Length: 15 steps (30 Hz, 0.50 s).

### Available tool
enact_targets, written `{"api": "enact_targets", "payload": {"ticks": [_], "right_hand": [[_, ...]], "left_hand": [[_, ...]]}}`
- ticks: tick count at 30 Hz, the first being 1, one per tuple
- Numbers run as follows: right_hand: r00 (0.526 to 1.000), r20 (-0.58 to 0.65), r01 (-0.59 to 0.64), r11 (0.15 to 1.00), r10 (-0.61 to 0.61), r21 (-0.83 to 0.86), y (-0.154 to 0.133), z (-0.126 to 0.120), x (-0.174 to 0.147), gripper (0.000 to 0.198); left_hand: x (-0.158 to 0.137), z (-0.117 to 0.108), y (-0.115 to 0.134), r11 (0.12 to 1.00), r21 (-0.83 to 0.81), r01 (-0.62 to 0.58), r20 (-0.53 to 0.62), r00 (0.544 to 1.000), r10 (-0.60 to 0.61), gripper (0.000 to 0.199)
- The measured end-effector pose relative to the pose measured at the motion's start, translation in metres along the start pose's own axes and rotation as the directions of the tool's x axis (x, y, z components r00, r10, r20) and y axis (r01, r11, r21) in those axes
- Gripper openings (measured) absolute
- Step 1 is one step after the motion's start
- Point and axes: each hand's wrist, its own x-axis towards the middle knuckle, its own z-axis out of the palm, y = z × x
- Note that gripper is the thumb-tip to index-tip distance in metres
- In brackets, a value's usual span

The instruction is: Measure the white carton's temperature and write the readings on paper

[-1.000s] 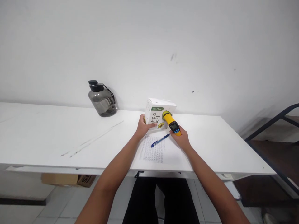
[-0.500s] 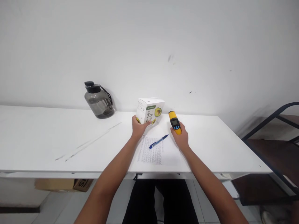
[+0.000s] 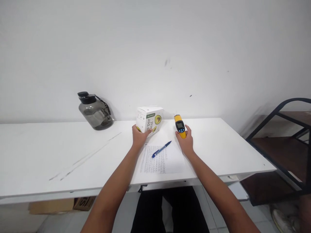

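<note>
A white carton (image 3: 150, 123) with avocado pictures and a green label stands near the wall, slightly turned. My left hand (image 3: 140, 137) grips its lower left part, thumb on the printed face. In my right hand (image 3: 186, 142) is a yellow and black infrared thermometer (image 3: 180, 125), its small screen and blue buttons facing me and its nose pointing at the wall. The fingers round its handle are partly hidden. Between my forearms lies a sheet of paper (image 3: 173, 163) covered in rows of writing. A blue pen (image 3: 161, 149) rests diagonally on the sheet.
On the left, a dark see-through water jug (image 3: 96, 115) with a black lid and strap stands by the wall. The white table (image 3: 80, 145) ends at right beside a dark metal-framed rack (image 3: 279, 152). A cardboard box (image 3: 52, 206) is below the table.
The camera view has tilted and turned slightly, shifting the table's contents leftward in the picture. Both hands keep hold of the carton and the thermometer. A right-hand finger now stands out more from the thermometer.
</note>
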Motion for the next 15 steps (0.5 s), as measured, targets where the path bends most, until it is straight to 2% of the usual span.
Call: {"api": "enact_targets", "payload": {"ticks": [4,7,9,11,15], "right_hand": [[1.0,0.021,0.005,0.999,-0.004,-0.045,0.001,0.0,0.001,0.08],[1.0,0.019,0.02,0.994,-0.018,-0.111,0.003,-0.002,0.005,0.069],[1.0,0.027,0.012,0.982,-0.007,-0.186,0.006,-0.003,0.009,0.063],[0.999,0.047,0.033,0.955,-0.02,-0.296,0.01,-0.004,0.014,0.058],[0.977,0.116,0.213,0.83,-0.179,-0.515,0.021,-0.001,0.023,0.053]], "left_hand": [[0.0,0.0,-0.003,1.0,0.029,-0.005,0.01,1.0,0.005,0.075],[0.003,0.001,-0.006,0.998,0.069,-0.004,0.021,1.0,0.003,0.075],[0.004,0.001,-0.008,0.973,0.23,0.014,-0.01,1.0,-0.012,0.073],[0.006,0.001,-0.009,0.901,0.434,0.02,-0.048,0.999,0.001,0.069],[0.005,0.002,-0.008,0.775,0.632,-0.004,-0.045,0.998,0.042,0.069]]}}
